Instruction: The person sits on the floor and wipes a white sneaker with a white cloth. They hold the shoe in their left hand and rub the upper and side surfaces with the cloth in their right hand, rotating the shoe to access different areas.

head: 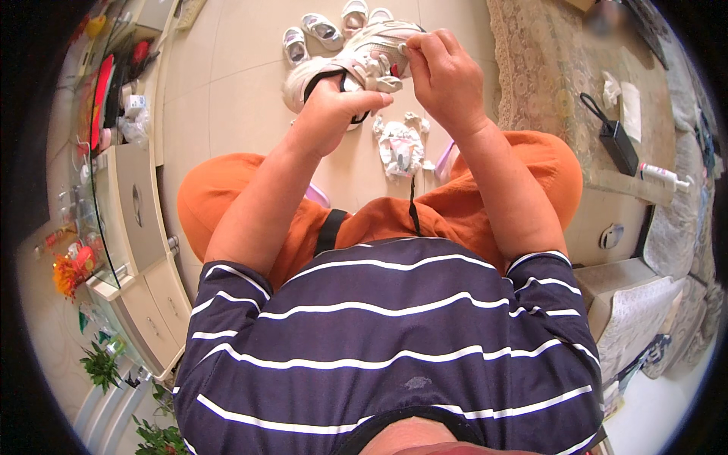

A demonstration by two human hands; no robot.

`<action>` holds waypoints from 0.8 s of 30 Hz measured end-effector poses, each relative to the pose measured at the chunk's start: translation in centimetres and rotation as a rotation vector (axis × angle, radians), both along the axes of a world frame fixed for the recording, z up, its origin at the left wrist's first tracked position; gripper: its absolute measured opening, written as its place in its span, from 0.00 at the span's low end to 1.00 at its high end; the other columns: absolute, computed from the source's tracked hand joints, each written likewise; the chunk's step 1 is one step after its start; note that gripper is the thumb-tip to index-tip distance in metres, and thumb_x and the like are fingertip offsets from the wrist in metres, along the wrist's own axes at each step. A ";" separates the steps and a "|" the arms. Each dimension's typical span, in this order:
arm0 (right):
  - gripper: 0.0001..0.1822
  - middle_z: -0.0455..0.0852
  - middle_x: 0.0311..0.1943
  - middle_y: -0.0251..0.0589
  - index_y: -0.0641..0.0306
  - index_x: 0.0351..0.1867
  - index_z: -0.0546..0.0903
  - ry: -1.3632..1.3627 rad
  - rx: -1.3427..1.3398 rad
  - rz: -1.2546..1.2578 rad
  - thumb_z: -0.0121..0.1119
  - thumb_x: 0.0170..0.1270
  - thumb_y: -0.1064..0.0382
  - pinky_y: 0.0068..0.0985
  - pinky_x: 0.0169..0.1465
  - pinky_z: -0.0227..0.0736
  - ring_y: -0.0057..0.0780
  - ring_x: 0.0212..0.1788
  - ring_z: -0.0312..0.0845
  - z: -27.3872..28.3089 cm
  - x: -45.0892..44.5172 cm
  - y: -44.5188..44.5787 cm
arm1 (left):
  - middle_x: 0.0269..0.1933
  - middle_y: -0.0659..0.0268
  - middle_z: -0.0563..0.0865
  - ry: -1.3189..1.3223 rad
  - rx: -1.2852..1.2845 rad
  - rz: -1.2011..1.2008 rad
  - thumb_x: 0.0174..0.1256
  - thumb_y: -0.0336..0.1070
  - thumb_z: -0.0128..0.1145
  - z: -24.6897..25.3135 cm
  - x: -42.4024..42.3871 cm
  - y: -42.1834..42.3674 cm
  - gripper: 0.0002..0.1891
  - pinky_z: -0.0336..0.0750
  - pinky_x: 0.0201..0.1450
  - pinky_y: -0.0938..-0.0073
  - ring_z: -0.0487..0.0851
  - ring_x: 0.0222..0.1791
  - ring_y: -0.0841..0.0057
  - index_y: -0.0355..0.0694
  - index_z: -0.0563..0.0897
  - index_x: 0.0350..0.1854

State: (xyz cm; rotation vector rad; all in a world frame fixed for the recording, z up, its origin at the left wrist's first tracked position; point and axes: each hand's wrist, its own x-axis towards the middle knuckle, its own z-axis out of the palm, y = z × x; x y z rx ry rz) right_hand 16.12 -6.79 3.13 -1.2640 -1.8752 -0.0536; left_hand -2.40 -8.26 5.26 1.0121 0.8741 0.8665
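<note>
A pale pinkish-white sneaker (pixel 372 42) with black lining and loose-looking laces is held above the floor in front of me. My left hand (pixel 335 108) grips it at the ankle opening, fingers inside and thumb out along the side of the laces. By the sneaker's toe end, my right hand (pixel 446 77) has thumb and forefinger pinched together on a small white piece (pixel 402 49); its material is too small to tell. Below the hands, crumpled white tissues (pixel 398 142) lie heaped on the tiles, with small bits on top that I cannot make out.
Several white shoes (pixel 321 31) stand on the tiled floor (pixel 239 102) beyond the sneaker. To the right is a table with a lace cloth (pixel 529 74), bearing a black box with a strap (pixel 619 148) and a white bottle (pixel 662 175). A glass-topped cabinet (pixel 136 199) lines the left.
</note>
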 end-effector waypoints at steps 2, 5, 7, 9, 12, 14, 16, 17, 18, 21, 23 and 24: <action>0.03 0.80 0.32 0.39 0.58 0.36 0.78 -0.015 -0.024 0.005 0.60 0.61 0.66 0.34 0.34 0.76 0.41 0.33 0.81 0.0 -0.1 0.0 | 0.36 0.60 0.85 -0.108 -0.151 -0.039 0.55 0.26 0.63 -0.4 -0.5 0.3 0.12 0.75 0.41 0.77 0.82 0.35 0.75 0.28 0.82 0.41; 0.03 0.80 0.32 0.39 0.59 0.35 0.79 -0.014 -0.097 0.080 0.61 0.62 0.67 0.33 0.34 0.75 0.42 0.33 0.80 -0.4 -0.9 -0.9 | 0.34 0.57 0.86 -0.186 -0.173 0.066 0.55 0.22 0.59 -0.5 -0.8 0.5 0.10 0.76 0.42 0.75 0.84 0.35 0.71 0.26 0.81 0.40; 0.03 0.80 0.32 0.39 0.59 0.35 0.79 0.031 -0.150 0.207 0.61 0.61 0.67 0.33 0.34 0.75 0.42 0.33 0.80 -1.3 -1.7 -1.7 | 0.36 0.57 0.86 -0.270 -0.239 0.105 0.57 0.22 0.55 -0.2 -0.9 1.0 0.08 0.76 0.43 0.74 0.84 0.37 0.70 0.25 0.82 0.39; 0.04 0.80 0.33 0.39 0.59 0.35 0.79 0.008 -0.132 0.201 0.61 0.60 0.67 0.34 0.36 0.76 0.42 0.33 0.81 -1.2 -1.7 -1.7 | 0.37 0.56 0.87 -0.297 -0.278 0.088 0.58 0.22 0.54 -0.2 -1.5 1.5 0.08 0.76 0.45 0.73 0.84 0.39 0.69 0.25 0.82 0.39; 0.04 0.80 0.33 0.39 0.59 0.35 0.78 0.019 -0.138 0.186 0.60 0.59 0.66 0.35 0.37 0.77 0.42 0.35 0.81 0.0 -1.3 -1.3 | 0.42 0.54 0.86 -0.401 -0.396 0.089 0.59 0.23 0.54 -0.3 -2.1 1.8 0.10 0.77 0.48 0.72 0.84 0.42 0.68 0.25 0.80 0.42; 0.04 0.80 0.33 0.39 0.58 0.35 0.78 0.082 -0.161 0.201 0.60 0.59 0.66 0.35 0.37 0.77 0.41 0.35 0.81 0.2 -1.0 -1.0 | 0.44 0.54 0.85 -0.451 -0.472 0.092 0.60 0.23 0.54 -0.4 -2.3 1.9 0.11 0.78 0.49 0.71 0.84 0.42 0.67 0.25 0.80 0.44; 0.03 0.80 0.31 0.38 0.58 0.34 0.79 0.087 -0.063 0.194 0.61 0.60 0.67 0.34 0.34 0.75 0.41 0.33 0.81 -0.2 -1.3 -0.9 | 0.46 0.54 0.85 -0.477 -0.545 0.108 0.60 0.23 0.53 -0.5 -1.9 1.8 0.12 0.78 0.51 0.70 0.84 0.42 0.67 0.26 0.79 0.46; 0.03 0.81 0.31 0.37 0.58 0.34 0.80 0.089 -0.014 0.190 0.62 0.60 0.68 0.33 0.33 0.74 0.40 0.32 0.80 -0.3 -1.4 -0.9 | 0.46 0.54 0.85 -0.492 -0.548 0.087 0.60 0.22 0.53 -0.4 -1.7 1.6 0.12 0.78 0.52 0.70 0.84 0.43 0.67 0.26 0.79 0.46; 0.02 0.81 0.31 0.37 0.57 0.34 0.80 0.044 -0.006 0.133 0.61 0.60 0.67 0.33 0.33 0.74 0.40 0.32 0.80 -0.3 -1.3 -0.8 | 0.46 0.54 0.85 -0.506 -0.552 0.068 0.59 0.22 0.54 -0.4 -1.6 1.3 0.13 0.78 0.52 0.69 0.84 0.43 0.66 0.26 0.78 0.47; 0.01 0.80 0.30 0.37 0.57 0.33 0.79 -0.040 0.014 -0.002 0.60 0.61 0.66 0.33 0.33 0.74 0.41 0.32 0.80 -0.1 -1.0 -0.1 | 0.47 0.54 0.84 -0.513 -0.546 0.013 0.59 0.22 0.53 -2.0 -1.6 0.8 0.15 0.78 0.55 0.67 0.84 0.46 0.65 0.26 0.77 0.49; 0.02 0.80 0.30 0.37 0.57 0.33 0.79 -0.029 0.019 -0.042 0.60 0.62 0.66 0.33 0.33 0.75 0.42 0.32 0.80 -0.1 -0.6 0.3 | 0.50 0.53 0.84 -0.517 -0.518 -0.004 0.61 0.23 0.53 -2.2 -1.0 0.4 0.16 0.78 0.57 0.65 0.84 0.49 0.65 0.26 0.76 0.52; 0.02 0.80 0.30 0.37 0.57 0.34 0.78 -0.085 -0.053 -0.039 0.59 0.62 0.65 0.34 0.33 0.75 0.43 0.32 0.80 -0.4 -0.7 0.2 | 0.49 0.54 0.84 -0.532 -0.542 -0.017 0.61 0.22 0.53 -1.8 -1.2 0.6 0.16 0.78 0.56 0.65 0.84 0.47 0.65 0.26 0.76 0.52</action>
